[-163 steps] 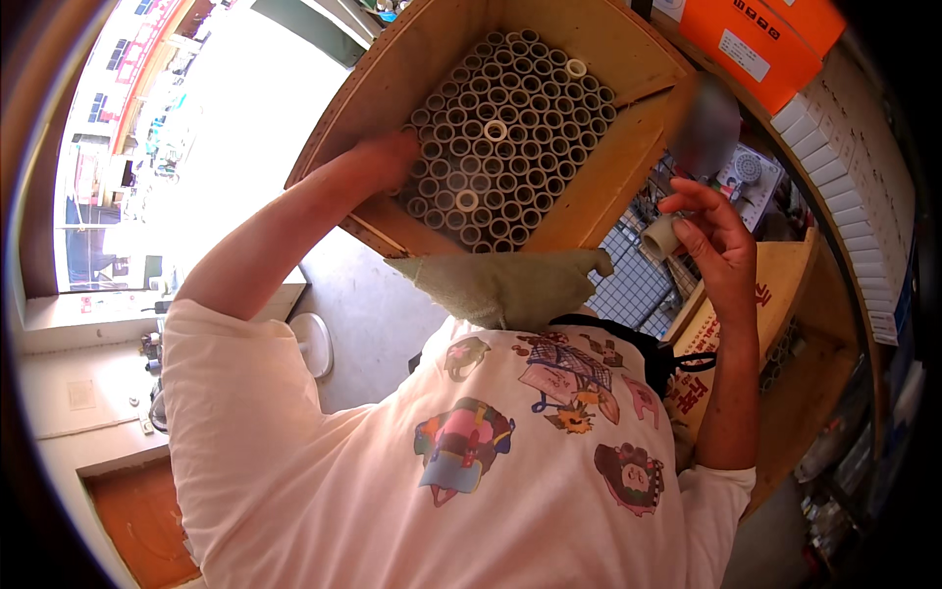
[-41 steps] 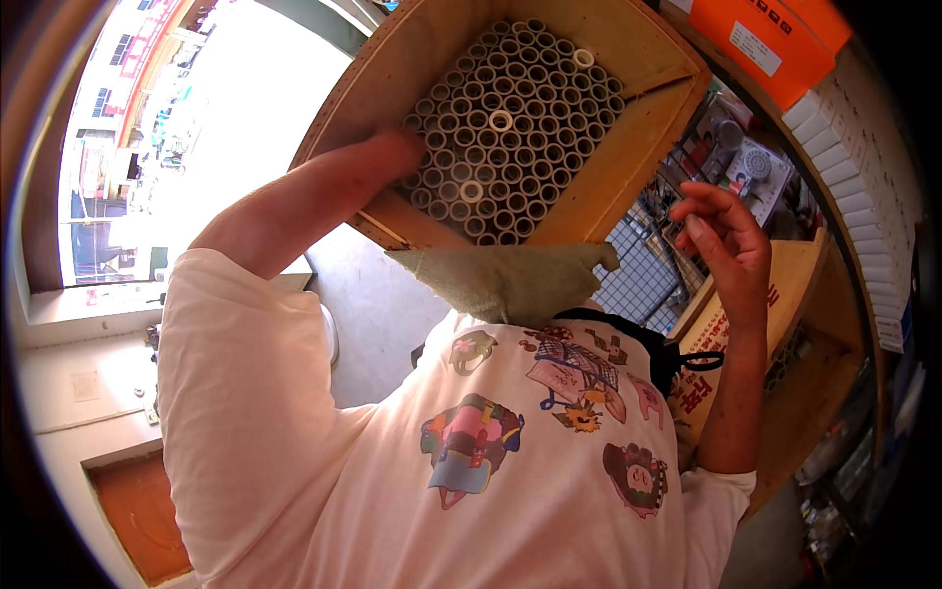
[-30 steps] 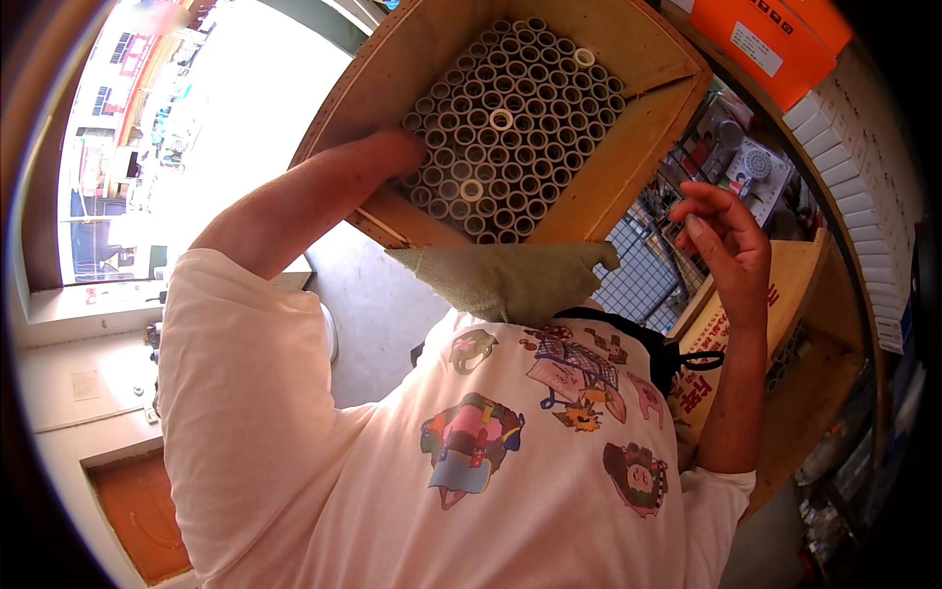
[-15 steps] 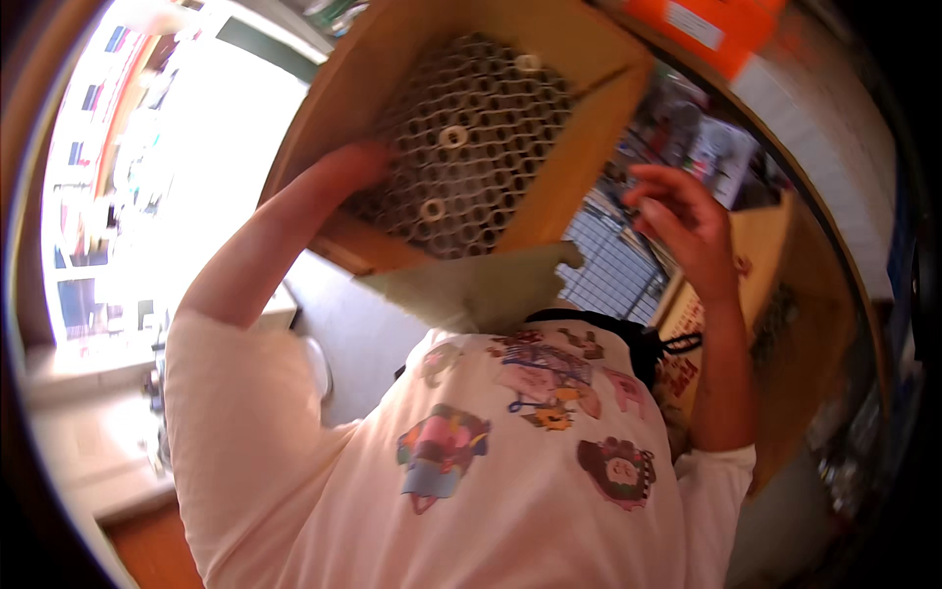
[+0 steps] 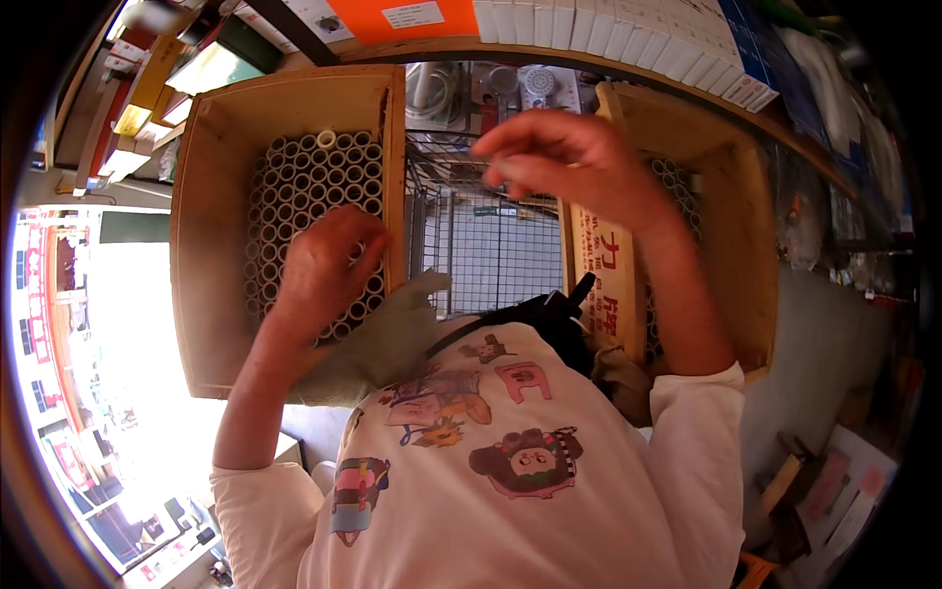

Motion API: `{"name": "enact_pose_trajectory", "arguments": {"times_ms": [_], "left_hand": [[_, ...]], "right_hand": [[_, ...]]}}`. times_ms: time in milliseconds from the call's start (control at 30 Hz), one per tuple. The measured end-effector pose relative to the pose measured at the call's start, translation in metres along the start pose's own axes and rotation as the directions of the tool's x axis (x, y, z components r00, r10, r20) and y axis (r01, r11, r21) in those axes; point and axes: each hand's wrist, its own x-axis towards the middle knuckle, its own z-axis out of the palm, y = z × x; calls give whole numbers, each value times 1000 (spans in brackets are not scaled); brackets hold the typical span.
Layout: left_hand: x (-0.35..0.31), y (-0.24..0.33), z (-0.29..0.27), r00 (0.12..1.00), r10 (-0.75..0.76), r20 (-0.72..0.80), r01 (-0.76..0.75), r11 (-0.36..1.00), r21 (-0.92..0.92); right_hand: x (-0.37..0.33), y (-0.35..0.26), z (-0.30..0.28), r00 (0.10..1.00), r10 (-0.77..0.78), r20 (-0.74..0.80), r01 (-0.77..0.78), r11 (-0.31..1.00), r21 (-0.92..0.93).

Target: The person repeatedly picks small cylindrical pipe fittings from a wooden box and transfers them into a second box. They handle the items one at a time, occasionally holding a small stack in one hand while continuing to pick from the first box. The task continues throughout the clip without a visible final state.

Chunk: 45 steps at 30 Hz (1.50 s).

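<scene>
Low over a wooden box (image 5: 211, 245) on the left is my left hand (image 5: 329, 265), its thumb and fingertips nearly together. What they hold, if anything, I cannot make out. Under it, many short white tubes (image 5: 294, 187) stand upright in tight rows, open ends up; one pale ring-like tube (image 5: 326, 140) sits higher at the far side. My right hand (image 5: 569, 162) hovers above a wire basket (image 5: 500, 245), between the two boxes. Its fingers are loosely bent, thumb apart, with nothing visible in them. A grey-green cloth or flap (image 5: 378, 339) covers the left box's near edge.
On the right stands a second wooden box (image 5: 731, 255) with red writing, tubes (image 5: 672, 187) inside. Beyond the basket lie packaged shower heads (image 5: 538, 86). A shelf across the far side carries an orange box (image 5: 417, 18) and a row of white boxes (image 5: 608, 34).
My view has turned and shifted right, bringing the second box fully into sight. My left hand now lies over the tubes' middle; my right hand has come inward over the basket.
</scene>
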Motion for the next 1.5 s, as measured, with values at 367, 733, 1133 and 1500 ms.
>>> {"name": "enact_pose_trajectory", "arguments": {"times_ms": [367,733,1133,1500], "left_hand": [[2,12,81,928,354,115,-347,935,-75],[3,13,81,936,288,201,-291,957,-15],[6,12,81,928,258,268,-266,964,-8],[7,12,81,926,238,294,-253,967,12]], "right_hand": [[-131,34,-165,743,452,-493,-591,789,-168],[-175,247,-238,599,297,-744,-690,662,-292],[-185,273,-223,670,102,-735,-701,410,-583],[-131,249,-222,346,398,-850,-927,286,-243]]}}
